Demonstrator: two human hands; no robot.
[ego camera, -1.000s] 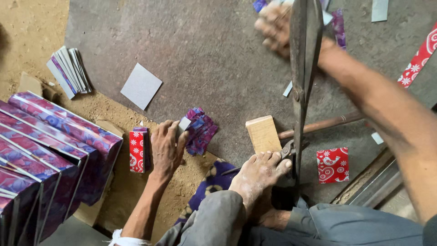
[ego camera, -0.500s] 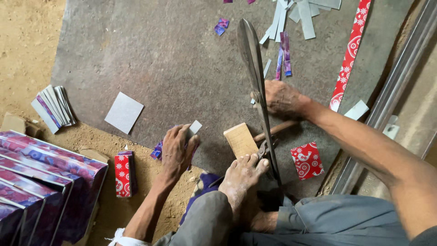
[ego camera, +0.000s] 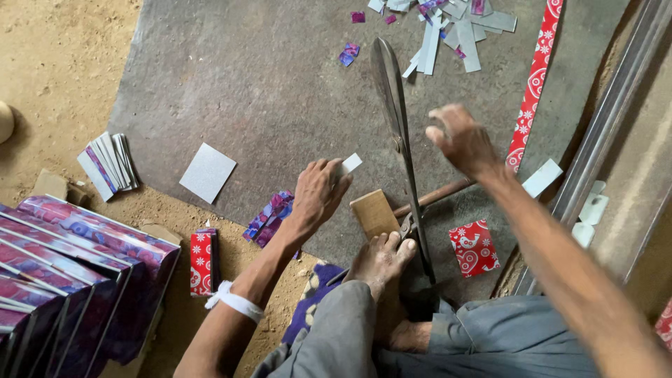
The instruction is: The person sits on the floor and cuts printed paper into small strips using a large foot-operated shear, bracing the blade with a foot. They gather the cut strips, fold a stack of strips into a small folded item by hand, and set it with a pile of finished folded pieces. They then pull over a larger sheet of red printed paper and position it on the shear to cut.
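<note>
nearest, a bare foot (ego camera: 381, 259) pins the base of big floor shears (ego camera: 402, 154) beside a wood block (ego camera: 374, 213). since half a second ago the right hand (ego camera: 462, 140) has let go of the blade arm: it now hovers just right of the blade, fingers loosely curled, grip empty and apart from the metal, so the cut stroke looks finished. the left hand (ego camera: 316, 196) has slid closer to the block; its grip is nearly closed, pinching a small white card (ego camera: 350, 164) at the fingertips, just left of the blade. purple wrappers (ego camera: 269, 217) lie beside the left wrist, a red packet (ego camera: 474, 246) right of the foot. farther out on the grey mat (ego camera: 266, 77) lie cut strips (ego camera: 448, 28) and a red strip (ego camera: 535, 77).
</note>
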